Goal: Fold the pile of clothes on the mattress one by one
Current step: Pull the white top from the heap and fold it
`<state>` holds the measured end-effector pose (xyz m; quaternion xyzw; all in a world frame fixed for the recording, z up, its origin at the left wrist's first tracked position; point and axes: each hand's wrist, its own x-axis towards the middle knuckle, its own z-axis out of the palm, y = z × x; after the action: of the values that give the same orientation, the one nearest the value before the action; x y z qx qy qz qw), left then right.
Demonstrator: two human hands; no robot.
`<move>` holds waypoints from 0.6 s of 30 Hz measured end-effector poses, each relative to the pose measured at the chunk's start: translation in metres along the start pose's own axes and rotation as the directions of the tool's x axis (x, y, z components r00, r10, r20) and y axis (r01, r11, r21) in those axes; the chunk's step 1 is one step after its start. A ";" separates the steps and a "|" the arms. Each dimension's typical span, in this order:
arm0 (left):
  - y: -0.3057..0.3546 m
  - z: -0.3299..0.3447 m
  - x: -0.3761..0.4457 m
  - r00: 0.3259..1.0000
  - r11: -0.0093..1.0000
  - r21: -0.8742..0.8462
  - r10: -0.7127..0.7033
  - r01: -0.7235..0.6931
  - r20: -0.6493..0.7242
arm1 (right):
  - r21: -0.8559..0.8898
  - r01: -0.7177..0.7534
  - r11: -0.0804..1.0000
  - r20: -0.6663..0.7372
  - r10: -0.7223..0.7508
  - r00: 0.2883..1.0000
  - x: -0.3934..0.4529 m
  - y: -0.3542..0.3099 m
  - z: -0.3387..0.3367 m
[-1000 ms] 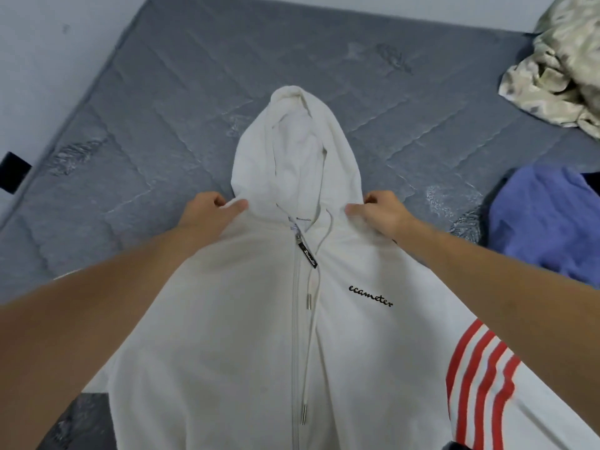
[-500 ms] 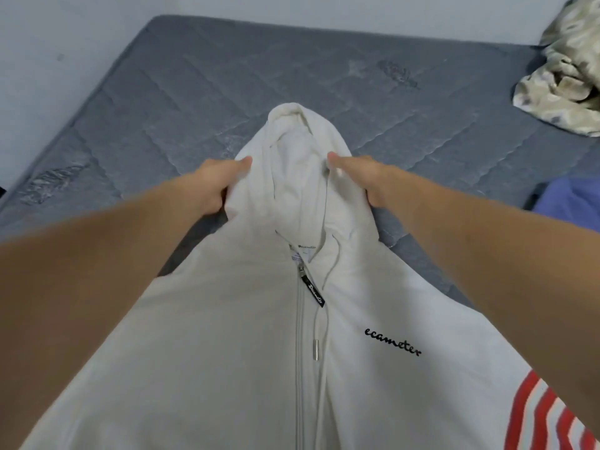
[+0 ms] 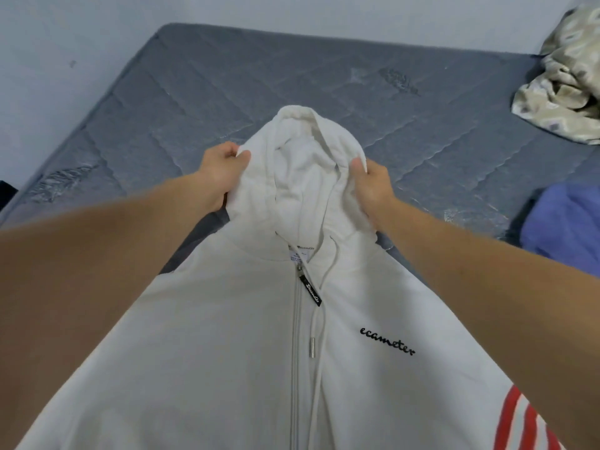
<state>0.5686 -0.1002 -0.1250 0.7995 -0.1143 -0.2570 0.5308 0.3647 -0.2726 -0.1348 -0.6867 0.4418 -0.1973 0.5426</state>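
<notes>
Head view: left hand [image 3: 218, 173] and right hand [image 3: 372, 187] each pinch the hood [image 3: 305, 177] between them; an uneven pull could skew the hoodie's [image 3: 227, 368] fold.

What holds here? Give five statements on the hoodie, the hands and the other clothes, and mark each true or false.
1. Both hands grip the hood of the white hoodie. True: left hand, right hand.
2. The zipper is undone. False: it is closed up to the collar.
3. The sleeve stripes are blue. False: red.
4. A blue-purple garment lies on the mattress to the right. True.
5. The hoodie is folded in half. False: it lies spread, front up.
</notes>
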 end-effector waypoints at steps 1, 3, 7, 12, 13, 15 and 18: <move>0.005 -0.004 -0.010 0.998 0.998 0.010 0.062 -0.062 -0.010 | 0.021 0.034 0.999 -0.016 -0.033 0.999 -0.013 -0.002 -0.004; 0.020 -0.013 -0.035 0.981 0.981 0.007 0.196 -0.196 0.006 | 0.040 0.091 0.995 0.000 -0.091 0.996 -0.040 -0.008 -0.011; 0.021 -0.040 -0.110 0.939 0.949 -0.047 0.316 -0.313 0.136 | -0.042 0.249 0.967 0.119 -0.243 0.963 -0.096 -0.002 -0.046; -0.043 -0.066 -0.199 0.941 0.971 0.120 0.166 -0.209 0.296 | -0.342 0.549 0.763 0.512 -0.338 0.789 -0.174 0.045 -0.105; -0.051 -0.067 -0.209 0.935 0.974 0.133 0.132 -0.184 0.331 | -0.368 0.558 0.744 0.573 -0.292 0.766 -0.181 0.052 -0.111; -0.057 -0.065 -0.219 0.932 0.977 0.135 0.108 -0.163 0.346 | -0.443 0.501 0.743 0.606 -0.164 0.778 -0.190 0.060 -0.117; -0.048 -0.050 -0.225 0.927 0.974 0.131 0.131 -0.187 0.350 | -0.448 0.446 0.775 0.527 -0.174 0.832 -0.199 0.054 -0.113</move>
<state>0.4011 0.0613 -0.0878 0.7718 -0.2892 -0.3367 0.4554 0.1535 -0.1750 -0.1054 -0.9049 0.2157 0.0169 0.3666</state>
